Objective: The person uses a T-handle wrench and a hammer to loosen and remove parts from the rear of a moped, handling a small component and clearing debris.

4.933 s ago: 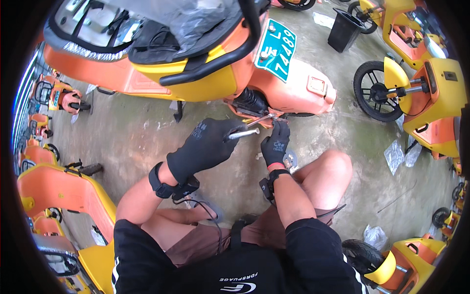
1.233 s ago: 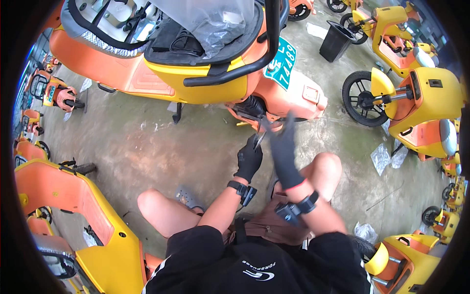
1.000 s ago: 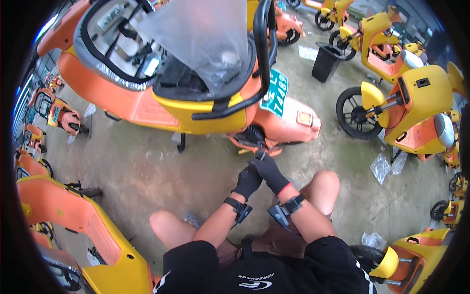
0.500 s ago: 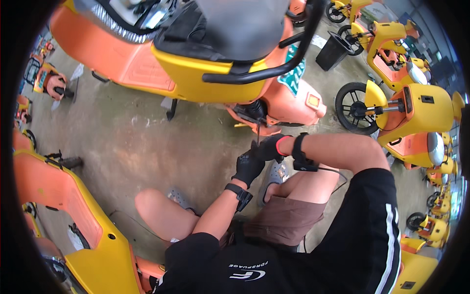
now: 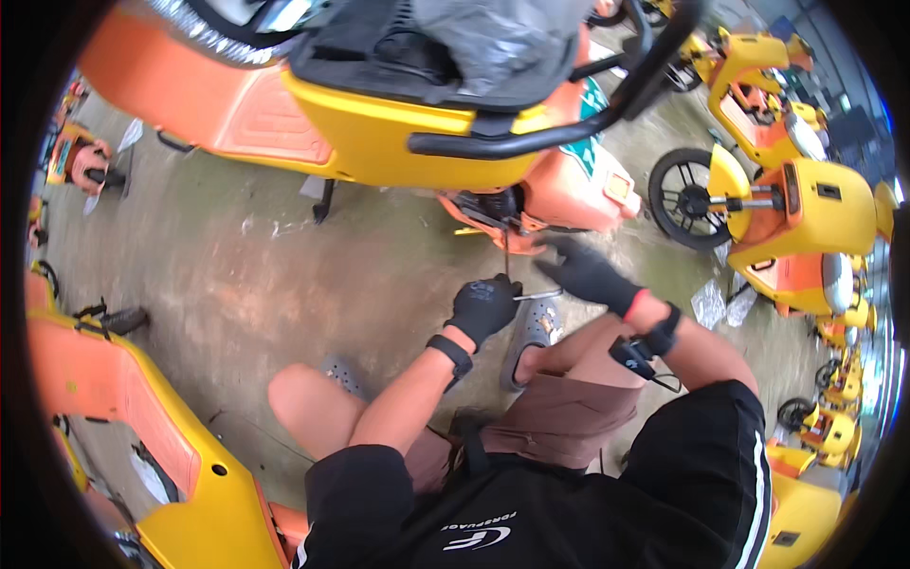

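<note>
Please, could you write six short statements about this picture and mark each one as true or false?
1. The left hand and the right hand wear black gloves. True.
2. The left hand holds a metal tool. True.
3. The right hand is clenched into a fist. False: it is open, near the tool.
4. Plastic sheeting lies on the nearest scooter. True.
5. The nearest scooter is blue and white. False: it is yellow and orange.
6. The person wears red boots. False: they wear grey clogs.

Floor [image 5: 251, 261] is lying free left of the left hand [image 5: 484, 309]; the yellow-and-orange scooter [image 5: 403, 142] is blocking the way ahead
</note>
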`<state>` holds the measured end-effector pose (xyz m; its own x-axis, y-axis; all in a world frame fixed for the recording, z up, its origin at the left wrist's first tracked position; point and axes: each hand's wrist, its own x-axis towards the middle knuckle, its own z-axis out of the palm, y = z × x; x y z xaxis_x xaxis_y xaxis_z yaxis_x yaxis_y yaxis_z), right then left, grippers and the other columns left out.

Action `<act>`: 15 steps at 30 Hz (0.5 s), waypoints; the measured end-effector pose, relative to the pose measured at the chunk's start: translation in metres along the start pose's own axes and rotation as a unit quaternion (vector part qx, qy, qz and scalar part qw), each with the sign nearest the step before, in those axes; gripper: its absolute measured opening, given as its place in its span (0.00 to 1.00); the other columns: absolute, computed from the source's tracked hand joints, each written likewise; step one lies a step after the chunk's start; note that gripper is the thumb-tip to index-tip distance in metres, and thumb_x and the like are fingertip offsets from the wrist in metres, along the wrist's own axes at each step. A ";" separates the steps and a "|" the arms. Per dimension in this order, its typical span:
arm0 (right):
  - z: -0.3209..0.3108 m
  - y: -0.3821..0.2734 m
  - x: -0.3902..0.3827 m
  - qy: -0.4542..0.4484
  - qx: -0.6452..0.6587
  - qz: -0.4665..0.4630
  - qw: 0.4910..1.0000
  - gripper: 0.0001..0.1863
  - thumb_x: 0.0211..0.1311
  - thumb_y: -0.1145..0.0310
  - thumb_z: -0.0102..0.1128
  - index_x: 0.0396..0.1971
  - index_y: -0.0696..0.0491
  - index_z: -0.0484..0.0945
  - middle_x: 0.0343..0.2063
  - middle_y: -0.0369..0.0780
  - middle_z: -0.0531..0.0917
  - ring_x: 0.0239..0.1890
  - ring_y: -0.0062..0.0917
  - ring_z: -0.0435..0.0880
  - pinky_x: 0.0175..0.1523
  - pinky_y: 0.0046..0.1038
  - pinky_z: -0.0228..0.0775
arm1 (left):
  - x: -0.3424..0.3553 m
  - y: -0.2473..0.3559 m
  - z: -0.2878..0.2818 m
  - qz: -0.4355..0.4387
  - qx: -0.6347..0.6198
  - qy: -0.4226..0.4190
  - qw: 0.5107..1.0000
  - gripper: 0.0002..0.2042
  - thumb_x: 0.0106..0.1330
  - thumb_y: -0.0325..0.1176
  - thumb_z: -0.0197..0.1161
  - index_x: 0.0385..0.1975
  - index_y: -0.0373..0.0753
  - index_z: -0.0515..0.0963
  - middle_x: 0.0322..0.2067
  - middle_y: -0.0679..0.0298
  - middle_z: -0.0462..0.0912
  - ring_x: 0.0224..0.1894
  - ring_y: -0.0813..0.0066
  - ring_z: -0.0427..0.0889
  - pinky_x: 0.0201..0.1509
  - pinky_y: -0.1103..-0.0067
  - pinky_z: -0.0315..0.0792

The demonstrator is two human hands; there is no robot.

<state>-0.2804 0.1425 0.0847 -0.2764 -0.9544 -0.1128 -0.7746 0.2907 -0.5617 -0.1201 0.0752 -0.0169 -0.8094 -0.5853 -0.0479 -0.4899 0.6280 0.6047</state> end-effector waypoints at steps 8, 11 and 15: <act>-0.090 0.171 -0.146 0.321 0.359 0.152 0.863 0.12 0.60 0.71 0.48 0.41 0.58 0.76 0.30 0.35 0.79 0.28 0.17 0.75 0.33 0.20 0.67 | 0.007 -0.018 0.052 0.089 -0.017 0.130 0.987 0.08 0.58 0.34 0.53 0.31 0.38 0.74 0.24 0.52 0.77 0.25 0.50 0.77 0.28 0.61 0.69; 0.018 0.278 -0.212 0.066 0.154 0.325 0.931 0.12 0.57 0.66 0.47 0.34 0.54 0.79 0.31 0.45 0.81 0.30 0.32 0.79 0.38 0.32 0.71 | 0.001 -0.015 0.044 -0.003 -0.157 0.152 0.976 0.09 0.62 0.31 0.51 0.33 0.34 0.77 0.26 0.51 0.80 0.29 0.58 0.80 0.35 0.70 0.71; 0.114 0.295 -0.237 -0.064 0.052 0.480 0.873 0.38 0.44 0.36 0.50 0.44 0.56 0.76 0.42 0.49 0.79 0.44 0.41 0.78 0.50 0.34 0.68 | 0.001 -0.027 0.046 -0.054 -0.130 0.159 0.977 0.14 0.67 0.39 0.48 0.32 0.36 0.78 0.13 0.64 0.72 0.14 0.79 0.70 0.21 0.80 0.63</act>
<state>-0.3785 0.4471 -0.1476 -0.6988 -0.2753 -0.6602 -0.1632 0.9600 -0.2275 -0.1227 0.0811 -0.0695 -0.5957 -0.7968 0.1016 -0.4348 0.4262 0.7933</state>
